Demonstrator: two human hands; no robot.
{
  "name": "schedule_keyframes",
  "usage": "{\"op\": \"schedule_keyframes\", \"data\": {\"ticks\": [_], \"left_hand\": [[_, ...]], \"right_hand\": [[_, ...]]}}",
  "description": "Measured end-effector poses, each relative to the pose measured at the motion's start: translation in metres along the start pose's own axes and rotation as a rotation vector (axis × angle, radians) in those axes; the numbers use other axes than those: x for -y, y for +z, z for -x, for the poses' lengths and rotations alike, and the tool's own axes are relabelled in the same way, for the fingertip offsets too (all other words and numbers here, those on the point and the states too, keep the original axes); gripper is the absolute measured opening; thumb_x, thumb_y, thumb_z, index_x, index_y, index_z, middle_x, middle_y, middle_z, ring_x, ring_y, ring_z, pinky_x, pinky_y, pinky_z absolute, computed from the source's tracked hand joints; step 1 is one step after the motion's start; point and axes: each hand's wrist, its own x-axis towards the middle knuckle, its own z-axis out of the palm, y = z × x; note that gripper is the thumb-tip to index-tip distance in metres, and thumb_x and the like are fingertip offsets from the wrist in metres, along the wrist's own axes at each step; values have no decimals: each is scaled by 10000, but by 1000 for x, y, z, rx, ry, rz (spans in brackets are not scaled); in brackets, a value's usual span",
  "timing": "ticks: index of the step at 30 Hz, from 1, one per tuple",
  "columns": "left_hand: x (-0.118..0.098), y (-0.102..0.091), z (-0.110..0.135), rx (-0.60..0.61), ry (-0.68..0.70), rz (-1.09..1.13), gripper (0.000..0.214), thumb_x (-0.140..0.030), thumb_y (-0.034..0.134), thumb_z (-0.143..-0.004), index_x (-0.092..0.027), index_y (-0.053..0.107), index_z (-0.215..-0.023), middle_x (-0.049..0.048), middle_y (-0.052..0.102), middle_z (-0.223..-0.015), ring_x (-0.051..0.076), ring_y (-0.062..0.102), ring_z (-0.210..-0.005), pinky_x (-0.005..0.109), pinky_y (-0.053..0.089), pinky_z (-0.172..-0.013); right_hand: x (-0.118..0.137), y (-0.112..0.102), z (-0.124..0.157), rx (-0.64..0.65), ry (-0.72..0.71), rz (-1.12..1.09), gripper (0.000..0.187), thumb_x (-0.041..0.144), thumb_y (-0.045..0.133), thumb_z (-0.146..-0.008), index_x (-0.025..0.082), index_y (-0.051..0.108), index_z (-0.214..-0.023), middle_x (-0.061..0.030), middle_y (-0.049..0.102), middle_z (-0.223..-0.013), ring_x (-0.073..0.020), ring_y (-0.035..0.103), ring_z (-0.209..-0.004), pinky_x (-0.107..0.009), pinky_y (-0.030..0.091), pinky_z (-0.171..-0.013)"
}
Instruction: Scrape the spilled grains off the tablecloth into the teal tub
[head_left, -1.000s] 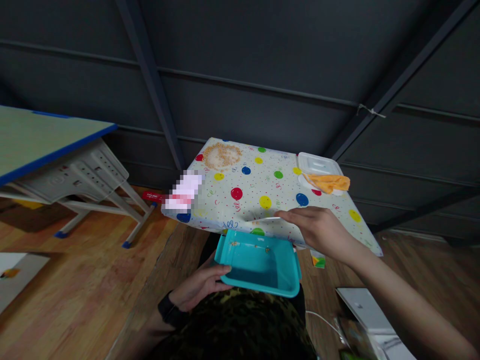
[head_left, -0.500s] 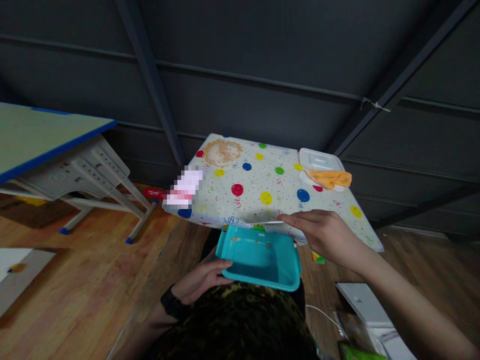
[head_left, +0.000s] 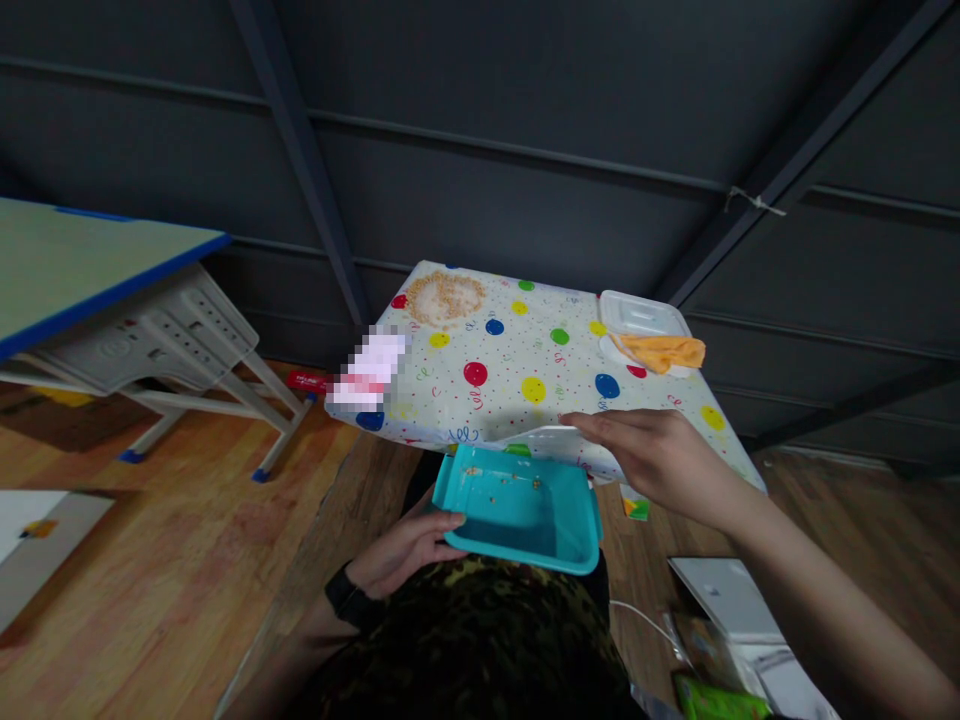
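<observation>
My left hand grips the near left corner of a teal plastic box, thumb over the rim. The box is held under the front edge of a small table covered with a balloon-print cloth. A few small tan bits lie inside it. Above the box's far side, my right hand has its fingers closed on a thin white flat piece, seen nearly edge-on at the table's front edge. Its exact kind cannot be made out.
A ring of tan grains lies at the table's back left, with a blurred pinkish rectangle in front of it. An orange cloth and a clear white lid or tray lie at the back right. Another desk stands left.
The white piece has tilted and shows more of its face, with my right hand slightly higher. More tan bits are visible in the teal box, which my left hand still holds in place.
</observation>
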Motion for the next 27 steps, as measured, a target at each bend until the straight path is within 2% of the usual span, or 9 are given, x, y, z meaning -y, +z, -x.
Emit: {"op": "schedule_keyframes", "data": {"ticks": [5, 9, 15, 18, 21, 24, 27], "left_hand": [[1, 0, 0, 8, 24, 26, 620, -225, 622, -879, -168, 412, -1460, 151, 573, -1432, 295, 573, -1271, 510, 406, -1105], [1, 0, 1, 2, 25, 12, 556, -238, 620, -882, -152, 477, -1413, 138, 582, -1423, 287, 570, -1271, 493, 420, -1099], [3, -3, 2, 27, 27, -26, 418, -276, 605, -893, -129, 608, -1284, 136, 615, -1384, 287, 587, -1248, 475, 436, -1085], [1, -2, 2, 47, 15, -43, 434, -333, 591, -903, -165, 593, -1303, 128, 631, -1367, 277, 622, -1199, 481, 445, -1062], [-6, 2, 4, 90, -36, -36, 520, -402, 566, -912, -195, 507, -1386, 139, 653, -1336, 281, 651, -1157, 499, 450, -1035], [-18, 3, 7, 152, -79, -51, 591, -438, 557, -908, -244, 421, -1450, 138, 671, -1308, 294, 670, -1129, 507, 454, -1011], [-28, 2, 8, 180, -120, -88, 601, -460, 569, -893, -268, 427, -1445, 128, 672, -1308, 298, 668, -1134, 500, 448, -1014]], "right_hand": [[-2, 0, -4, 47, 13, 20, 583, 21, 459, -827, 270, 585, -1339, -41, 718, -1159, -190, 713, -922, -309, 568, -780], [0, -8, -6, 70, -10, -42, 576, 31, 460, -838, 276, 581, -1345, -32, 712, -1177, -184, 712, -940, -306, 569, -815], [-15, -18, -27, -61, 51, 13, 346, 140, 444, -937, 212, 653, -1202, -60, 740, -1088, -183, 715, -881, -305, 556, -799], [-30, -20, -58, -110, 126, 68, 273, 218, 458, -955, 183, 676, -1116, -84, 752, -1000, -195, 713, -818, -295, 537, -726], [-45, -16, -100, -103, 183, 104, 256, 227, 456, -952, 173, 674, -1075, -91, 749, -954, -205, 705, -805, -283, 500, -700], [-60, -4, -146, -59, 211, 146, 275, 241, 442, -953, 173, 659, -1107, -103, 745, -958, -224, 699, -801, -285, 458, -668], [-71, 15, -188, -16, 235, 219, 299, 214, 433, -943, 181, 649, -1146, -113, 743, -951, -235, 695, -805, -286, 424, -663]]}}
